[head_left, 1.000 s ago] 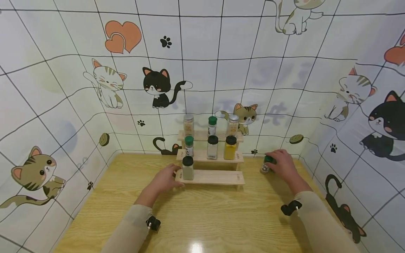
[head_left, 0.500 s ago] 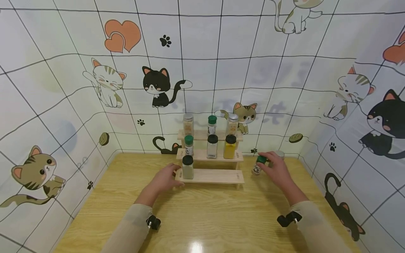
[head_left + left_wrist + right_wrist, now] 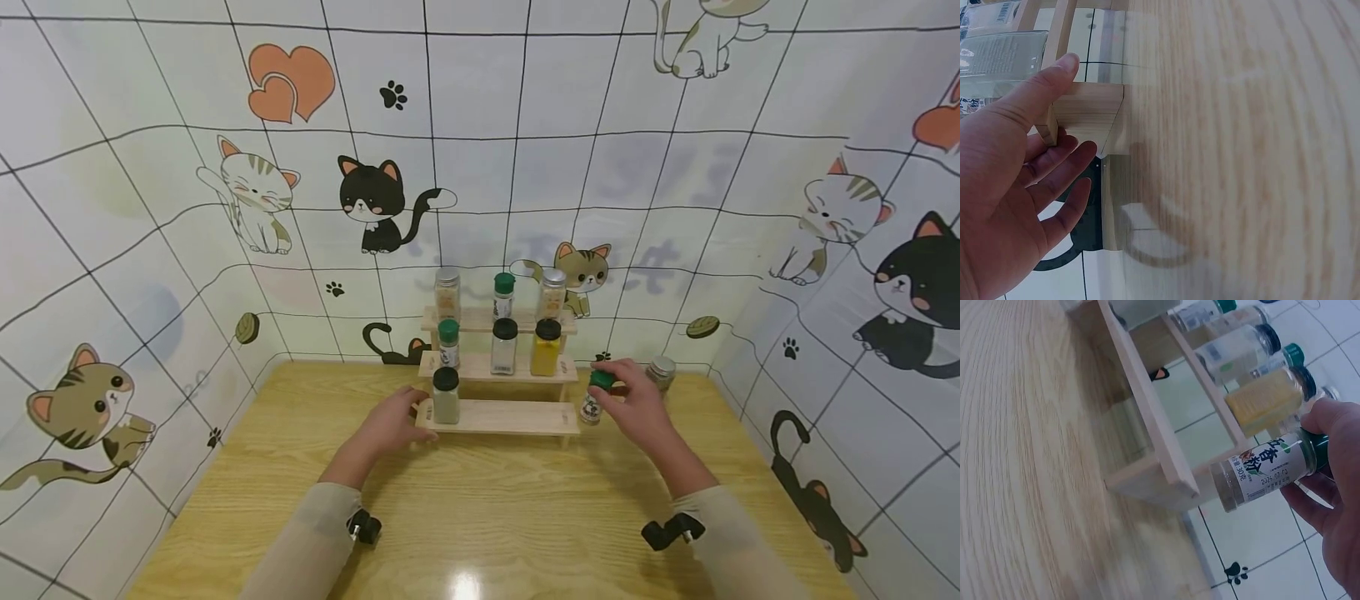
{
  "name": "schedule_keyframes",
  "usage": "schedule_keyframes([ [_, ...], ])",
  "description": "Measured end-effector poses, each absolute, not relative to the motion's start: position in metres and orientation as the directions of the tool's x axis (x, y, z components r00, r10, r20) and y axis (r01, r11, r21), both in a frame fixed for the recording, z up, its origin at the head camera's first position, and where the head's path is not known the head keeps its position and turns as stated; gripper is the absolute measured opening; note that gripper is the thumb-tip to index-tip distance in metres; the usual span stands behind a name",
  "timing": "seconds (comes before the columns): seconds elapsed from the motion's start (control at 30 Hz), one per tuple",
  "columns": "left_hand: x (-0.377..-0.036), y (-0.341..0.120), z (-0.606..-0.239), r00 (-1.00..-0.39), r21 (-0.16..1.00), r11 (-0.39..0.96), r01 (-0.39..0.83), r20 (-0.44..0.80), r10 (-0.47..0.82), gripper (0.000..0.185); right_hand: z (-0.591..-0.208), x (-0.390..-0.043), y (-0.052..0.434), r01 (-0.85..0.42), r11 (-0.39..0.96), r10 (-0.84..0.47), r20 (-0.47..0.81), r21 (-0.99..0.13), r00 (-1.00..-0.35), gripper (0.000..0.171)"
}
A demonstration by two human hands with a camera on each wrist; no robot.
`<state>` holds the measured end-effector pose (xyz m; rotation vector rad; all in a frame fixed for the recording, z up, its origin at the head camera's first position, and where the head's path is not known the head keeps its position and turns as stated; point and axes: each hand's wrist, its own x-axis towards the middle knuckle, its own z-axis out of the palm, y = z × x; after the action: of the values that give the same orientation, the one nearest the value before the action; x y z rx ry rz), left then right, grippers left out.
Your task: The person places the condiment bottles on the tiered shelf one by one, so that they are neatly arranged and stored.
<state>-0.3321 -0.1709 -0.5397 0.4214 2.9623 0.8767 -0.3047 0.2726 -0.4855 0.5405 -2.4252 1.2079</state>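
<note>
jar [image 3: 592,406] with green cap sits pinched in your right hand [image 3: 637,406] beside the rack [image 3: 517,419], not shelved; your left hand [image 3: 390,427] steadies the rack, fingers straight.

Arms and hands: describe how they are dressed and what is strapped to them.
Both arms wear long, close-fitting beige sleeves, the left sleeve and right sleeve ending at the wrists. The left hand and right hand are bare: no gloves, rings or watch visible. A small black camera mount sits on each wrist, left and right. No cables or markings show.
</note>
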Motion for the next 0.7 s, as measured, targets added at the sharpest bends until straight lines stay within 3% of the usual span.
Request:
schedule_keyframes([
  [0.2, -0.332, -0.172, -0.541, -0.963, 0.535, 0.806, 0.252, 0.052, 0.266, 0.077, -0.479, -0.303, 0.251, -0.569, 0.510, -0.252, 0.520, -0.645, -0.816, 0.041],
  [0.7, -0.332, -0.172, -0.539, -0.961, 0.544, 0.801, 0.252, 0.044, 0.273, 0.076, -0.477, -0.313, 0.203, -0.588, 0.418, -0.313, 0.498, -0.692, -0.809, 0.036],
])
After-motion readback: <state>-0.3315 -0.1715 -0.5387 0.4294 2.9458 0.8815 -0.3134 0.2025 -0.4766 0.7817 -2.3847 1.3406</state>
